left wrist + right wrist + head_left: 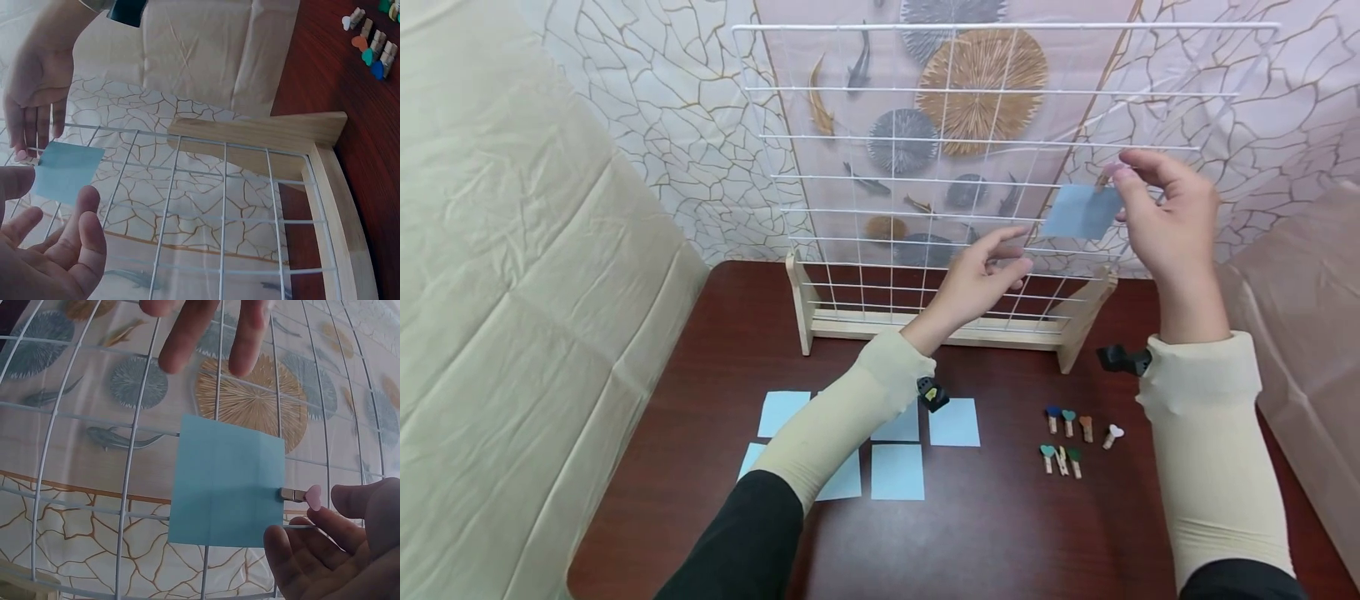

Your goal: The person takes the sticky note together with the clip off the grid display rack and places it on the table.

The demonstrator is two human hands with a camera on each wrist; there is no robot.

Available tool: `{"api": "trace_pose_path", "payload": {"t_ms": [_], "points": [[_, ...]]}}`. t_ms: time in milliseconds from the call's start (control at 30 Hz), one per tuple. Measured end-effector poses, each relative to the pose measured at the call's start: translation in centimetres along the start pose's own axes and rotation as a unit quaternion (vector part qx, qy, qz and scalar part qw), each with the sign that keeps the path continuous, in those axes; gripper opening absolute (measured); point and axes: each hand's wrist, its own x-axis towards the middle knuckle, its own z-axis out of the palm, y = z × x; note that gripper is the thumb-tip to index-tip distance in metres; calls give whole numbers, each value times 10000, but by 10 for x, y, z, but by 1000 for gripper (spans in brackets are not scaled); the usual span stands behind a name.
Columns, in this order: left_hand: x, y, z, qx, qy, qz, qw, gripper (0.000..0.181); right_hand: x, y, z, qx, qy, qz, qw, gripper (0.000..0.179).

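A light-blue square of paper (pixel 1081 212) hangs against the white wire grid (pixel 880 177) at its right side. A small wooden clothespin with a pink heart (pixel 302 495) bites the paper's edge, seemingly at a grid wire. Around the heart is my right hand (pixel 1176 212); in the right wrist view its thumb stands slightly apart from the heart, with the index fingertip close below it. My left hand (pixel 977 283) reaches toward the paper's lower left, fingers loosely extended, holding nothing. Both hands also show in the left wrist view, on either side of the paper.
Several blue paper squares (pixel 897 472) lie on the dark red table (pixel 985 542), partly covered by the left forearm. To the right lie several heart-topped clothespins (pixel 1086 429). Wooden feet (pixel 1086 321) support the grid; patterned cloth hangs behind it.
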Motion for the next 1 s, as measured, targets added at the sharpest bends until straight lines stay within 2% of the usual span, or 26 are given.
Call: {"api": "trace_pose_path", "payload": {"t_ms": [133, 267, 467, 600, 800, 1000], "points": [[6, 2, 4, -39, -18, -262, 9996, 54, 2, 2, 2, -72, -43, -51, 10000, 27], [14, 5, 6, -130, 19, -398, 9991, 56, 4, 3, 3, -158, -73, -62, 9998, 27], [25, 7, 7, -98, 8, -556, 9984, 57, 4, 2, 6, -740, 86, -280, 9968, 30], [31, 8, 8, -102, 20, -582, 9983, 56, 4, 2, 7, -963, 137, -424, 9944, 31], [38, 9, 13, -392, 188, -644, 9970, 52, 5, 4, 9, -999, 154, -351, 9943, 31], [44, 9, 19, -199, 382, -675, 9968, 45, 7, 5, 8, -1041, 222, -432, 9934, 30]]}}
